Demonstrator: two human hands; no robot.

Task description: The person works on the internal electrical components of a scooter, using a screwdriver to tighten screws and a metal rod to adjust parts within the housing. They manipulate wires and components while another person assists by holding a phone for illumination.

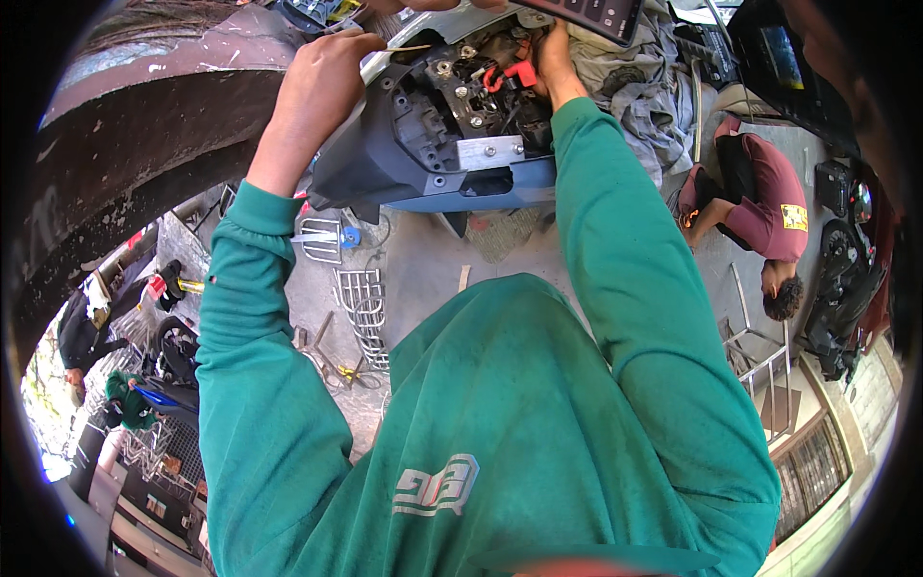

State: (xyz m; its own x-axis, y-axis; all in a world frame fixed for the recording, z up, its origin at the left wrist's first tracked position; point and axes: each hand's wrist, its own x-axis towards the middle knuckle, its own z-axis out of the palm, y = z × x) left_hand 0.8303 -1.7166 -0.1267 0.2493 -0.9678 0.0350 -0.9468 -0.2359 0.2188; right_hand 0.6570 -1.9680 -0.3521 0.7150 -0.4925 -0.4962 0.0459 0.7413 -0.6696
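Note:
My left hand [325, 82] is at the left rim of a dark grey and blue motorcycle tail section [385, 163], its fingers curled closed. A thin yellowish strip [409, 48] pokes out beside those fingertips; what they grip is too small to make out. Across the opened tail, my right hand [556, 62] reaches down along the right side, its fingers hidden. Between the hands lie bolts, black plastic parts and a red cable with a red cap [519, 74]. A silver metal bracket [490, 152] with bolts spans the near edge.
A dark phone [611, 14] is above my right hand, and part of another hand [428, 4] shows at the top edge. Grey cloth [635, 87] lies to the right. Metal racks [361, 313] stand on the floor. A person in a maroon shirt [769, 192] bends over at right.

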